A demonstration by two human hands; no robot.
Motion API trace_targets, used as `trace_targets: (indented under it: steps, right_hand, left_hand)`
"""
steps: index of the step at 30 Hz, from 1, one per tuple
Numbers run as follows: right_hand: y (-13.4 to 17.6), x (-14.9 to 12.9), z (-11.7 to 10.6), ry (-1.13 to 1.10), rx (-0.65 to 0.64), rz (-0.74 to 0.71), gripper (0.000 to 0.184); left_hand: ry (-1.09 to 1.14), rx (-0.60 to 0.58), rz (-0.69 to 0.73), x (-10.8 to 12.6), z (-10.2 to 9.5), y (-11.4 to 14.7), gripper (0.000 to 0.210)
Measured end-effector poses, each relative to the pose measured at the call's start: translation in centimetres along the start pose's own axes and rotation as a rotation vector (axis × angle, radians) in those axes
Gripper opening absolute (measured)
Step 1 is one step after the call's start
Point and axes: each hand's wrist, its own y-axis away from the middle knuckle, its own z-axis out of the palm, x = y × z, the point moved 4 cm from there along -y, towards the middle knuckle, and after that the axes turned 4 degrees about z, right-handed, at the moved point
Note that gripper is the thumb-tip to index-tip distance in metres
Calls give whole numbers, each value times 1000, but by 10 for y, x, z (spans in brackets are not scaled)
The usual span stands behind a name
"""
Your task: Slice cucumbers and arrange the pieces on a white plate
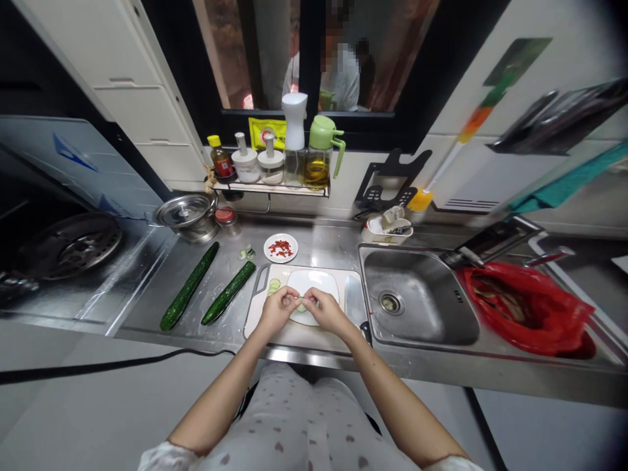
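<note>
1. Through my head view, I see the left hand [279, 311] and the right hand [324, 311] meeting above the middle of the cutting board [284, 336], which lies by the front edge of the worktop [142, 320].
2. The fingers of both hands are pinched together on a small cucumber slice [301, 307], holding it between them, over the white plate [321, 282]; the fingertips hide part of it.
3. I see more pale slices [273, 286] near the board's back left corner, just beside the left hand.
4. Along the board's right edge I have a knife [352, 297], its dark handle towards the front right corner.
5. Left of the board, two green cucumbers lie slantwise on the worktop: the longer cucumber [189, 288] farther out, the shorter cucumber [228, 293] nearer the board's left edge.
6. Just behind the board's back edge I see a small dish [280, 257] of red pieces [280, 248].
7. Off the board's right edge sits the sink [417, 320], set into the worktop.
</note>
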Motion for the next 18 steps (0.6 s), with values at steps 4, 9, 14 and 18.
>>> trace_targets:
  steps: [4, 9, 14, 18]
  right_hand:
    - [-2, 3, -7, -101, 50, 33, 15]
    - [-5, 2, -20, -173, 136, 37, 15]
    - [-4, -7, -27, -174, 118, -33, 18]
    - [-1, -8, -28, -123, 74, -57, 19]
  left_hand:
    - [102, 124, -45, -2, -2, 2, 32]
    - [400, 20, -305, -3, 8, 7, 52]
    - [609, -70, -475, 12, 14, 4, 63]
    - [608, -58, -480, 19, 13, -4, 63]
